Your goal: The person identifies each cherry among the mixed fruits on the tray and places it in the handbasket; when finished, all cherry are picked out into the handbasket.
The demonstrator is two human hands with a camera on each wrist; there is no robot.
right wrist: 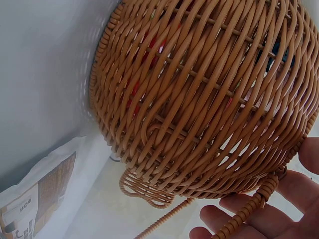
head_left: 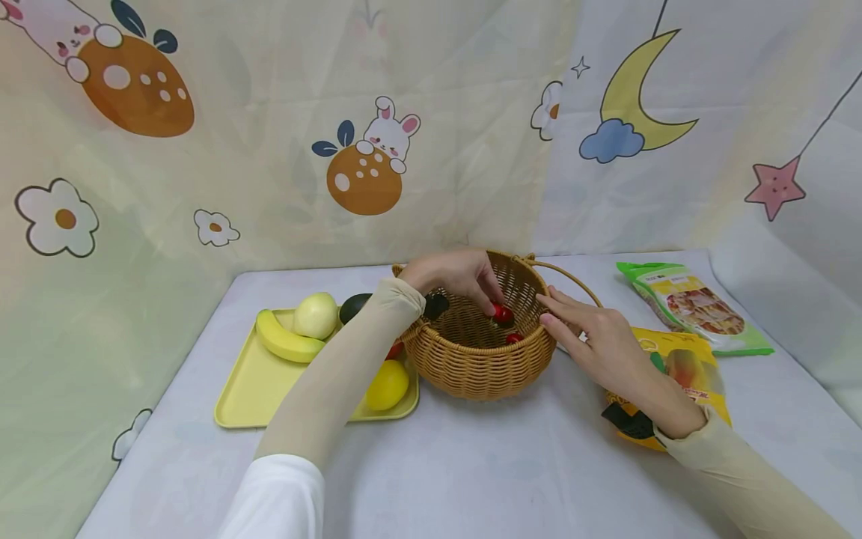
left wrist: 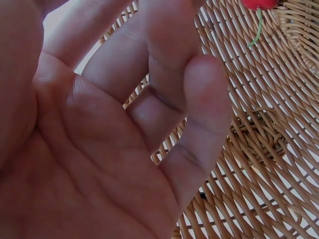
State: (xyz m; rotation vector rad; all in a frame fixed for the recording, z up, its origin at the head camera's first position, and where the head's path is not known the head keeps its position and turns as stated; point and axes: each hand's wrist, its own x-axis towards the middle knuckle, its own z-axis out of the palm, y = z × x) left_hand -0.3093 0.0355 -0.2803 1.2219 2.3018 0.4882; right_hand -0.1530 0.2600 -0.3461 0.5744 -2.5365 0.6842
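Observation:
A brown wicker basket (head_left: 478, 374) stands mid-table, its handle (head_left: 569, 278) tipped over to the right. My left hand (head_left: 465, 273) reaches down inside it, fingertips pinching a red cherry (head_left: 500, 314). Lower in the basket lies another red fruit (head_left: 515, 338). In the left wrist view the fingers are curled, and a cherry (left wrist: 259, 4) with a green stem shows at the top edge; the fingertips' hold is out of frame. My right hand (head_left: 595, 337) grips the basket's right rim, its fingers beside the handle's base (right wrist: 266, 191) in the right wrist view.
Left of the basket, a yellow tray (head_left: 245, 400) bears a banana (head_left: 286, 340), a pale round fruit (head_left: 315, 316), a dark fruit (head_left: 353, 307) and a lemon (head_left: 387, 385). A green package (head_left: 700, 307) and a yellow package (head_left: 694, 367) lie at right. Behind hangs a patterned cloth (head_left: 458, 150).

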